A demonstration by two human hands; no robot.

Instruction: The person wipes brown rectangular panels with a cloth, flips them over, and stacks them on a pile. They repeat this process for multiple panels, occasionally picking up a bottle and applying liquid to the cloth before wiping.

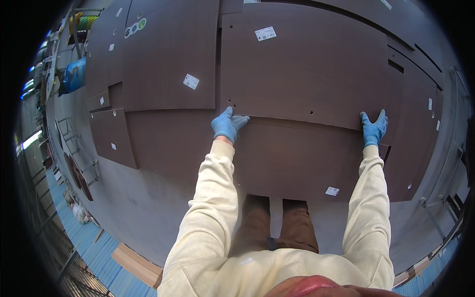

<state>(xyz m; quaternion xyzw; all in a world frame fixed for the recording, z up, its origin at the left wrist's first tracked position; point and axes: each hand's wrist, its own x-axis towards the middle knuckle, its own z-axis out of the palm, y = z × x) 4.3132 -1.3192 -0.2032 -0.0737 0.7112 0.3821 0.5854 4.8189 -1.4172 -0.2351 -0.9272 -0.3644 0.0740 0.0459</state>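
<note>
Brown panel (307, 69) is looking stiff, likely heavy, best held by near edge, where left hand (228, 124) (7 o'clock) and right hand (374, 128) (5 o'clock) are resting half-spread, clamping unclear.

Lower brown panel (297, 163), its far part hidden beneath the upper panel (307, 64). Trousers (299, 230) pass out of sight under the near edge. Print on the white label (265, 33), too small to read; blue object (75, 75), far left, too blurred to identify.

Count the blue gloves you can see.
2: one glove on the left hand, at the near-left corner of the central brown panel; the other on the right hand, farther right along its near edge.
</note>
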